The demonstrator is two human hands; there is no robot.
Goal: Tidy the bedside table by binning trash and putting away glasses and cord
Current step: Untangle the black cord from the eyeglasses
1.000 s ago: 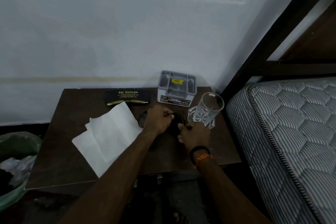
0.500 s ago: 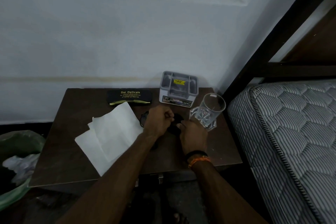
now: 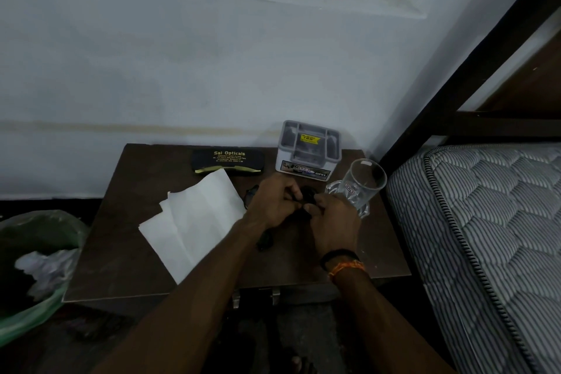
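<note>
**Both hands pinch dark cord mid-table**

Fingers (image 3: 290, 191) of left hand (image 3: 273, 203) curled tight, pinching a thin black cord (image 3: 308, 196); right hand (image 3: 332, 218) fingers also curled on the same dark bundle, which sits between the two hands, partly hidden. Dim, so cord shape unclear. Dark-framed glasses (image 3: 251, 194) lie at left hand's 9 o'clock, touching the white creased paper sheet (image 3: 194, 222). Black oblong spectacle case (image 3: 227, 159) at 11 o'clock, grey plastic organiser box (image 3: 308, 149) at 12. Clear glass mug (image 3: 361, 185) at right hand's 1 o'clock, just beside. Brown wooden bedside table (image 3: 127, 237); green-lined bin (image 3: 30, 252) at far 9 o'clock.
</note>
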